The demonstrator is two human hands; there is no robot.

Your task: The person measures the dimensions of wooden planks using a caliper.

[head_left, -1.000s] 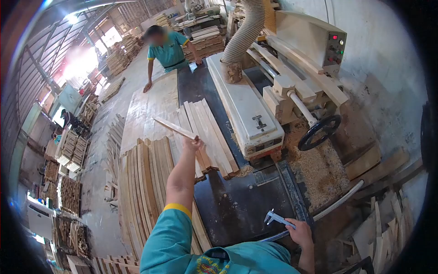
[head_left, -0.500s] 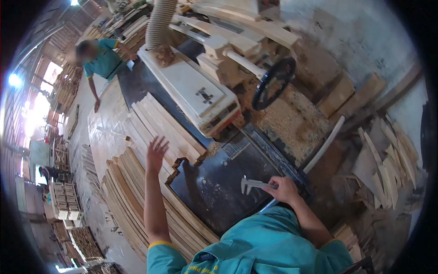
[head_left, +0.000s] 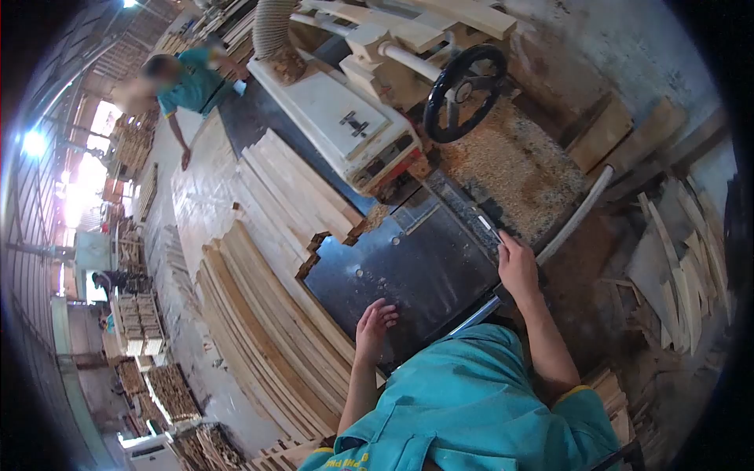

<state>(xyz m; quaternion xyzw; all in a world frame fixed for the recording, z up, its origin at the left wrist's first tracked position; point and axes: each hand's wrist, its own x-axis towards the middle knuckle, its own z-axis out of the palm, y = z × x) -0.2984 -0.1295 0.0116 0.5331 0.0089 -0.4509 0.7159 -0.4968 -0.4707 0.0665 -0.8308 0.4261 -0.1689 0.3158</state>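
My right hand [head_left: 518,267] holds the metal caliper [head_left: 488,226] at the right edge of the dark machine table [head_left: 424,275]. The caliper lies along the table's raised side rail. My left hand [head_left: 375,323] is over the near left part of the table, fingers apart and somewhat curled, holding nothing. Left of it, long curved wooden strips [head_left: 275,330] lie side by side. Further up, more pale boards [head_left: 294,188] rest beside the machine housing [head_left: 334,118].
A black handwheel [head_left: 465,93] sticks out above a sawdust-covered surface [head_left: 503,173]. A ribbed hose [head_left: 276,30] rises from the housing. A co-worker [head_left: 192,82] leans over the far end. Wood offcuts [head_left: 691,275] are piled at the right.
My left hand has come down from above the boards to the near table. My right hand has moved up and right with the caliper, to the side rail. The view has shifted.
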